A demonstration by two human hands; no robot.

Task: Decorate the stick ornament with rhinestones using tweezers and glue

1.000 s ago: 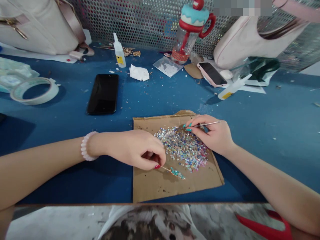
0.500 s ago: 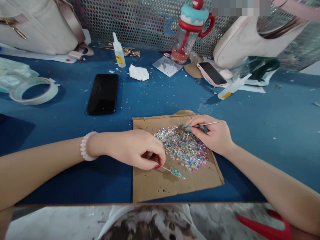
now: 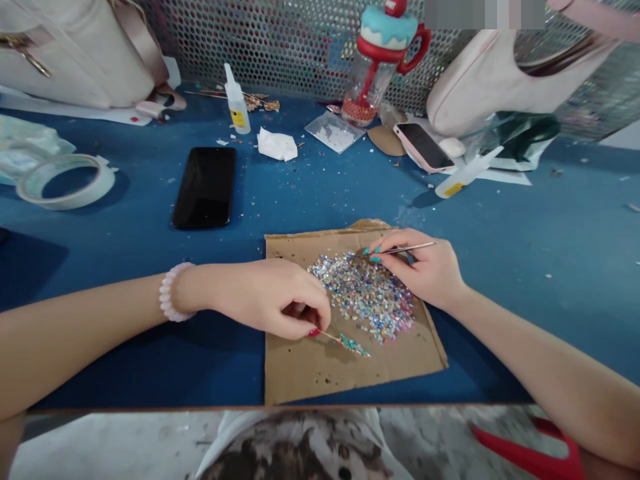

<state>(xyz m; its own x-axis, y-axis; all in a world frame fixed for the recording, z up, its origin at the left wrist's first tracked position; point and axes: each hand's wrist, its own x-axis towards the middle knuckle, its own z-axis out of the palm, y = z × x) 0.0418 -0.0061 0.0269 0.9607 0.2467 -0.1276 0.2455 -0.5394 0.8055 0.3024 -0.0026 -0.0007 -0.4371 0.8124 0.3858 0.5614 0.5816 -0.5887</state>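
Note:
My left hand (image 3: 273, 299), closed in a pinch, holds the thin gold stem of a leaf-shaped ornament (image 3: 354, 345) set with small teal stones. The leaf end hangs low over a sheet of brown cardboard (image 3: 295, 380). A pile of small shiny rhinestones (image 3: 373, 293) in blue, clear and pink is spread across the cardboard's middle. At the pile's upper right edge, my right hand (image 3: 425, 267) grips a slim silver tool (image 3: 410, 248) like a pen. The tool's tip reaches the far side of the stones; whether it holds a stone is too small to tell.
A black phone (image 3: 205, 187) and a tape roll (image 3: 67, 183) lie to the left. Farther back are a glue bottle (image 3: 237, 103), a crumpled tissue (image 3: 277, 145), a small plastic bag (image 3: 335, 131), a cup (image 3: 367, 83), a pink phone (image 3: 424, 148) and another glue bottle (image 3: 465, 177) lying tilted.
Both hands keep almost the same place and hold. The whole view has shifted very slightly.

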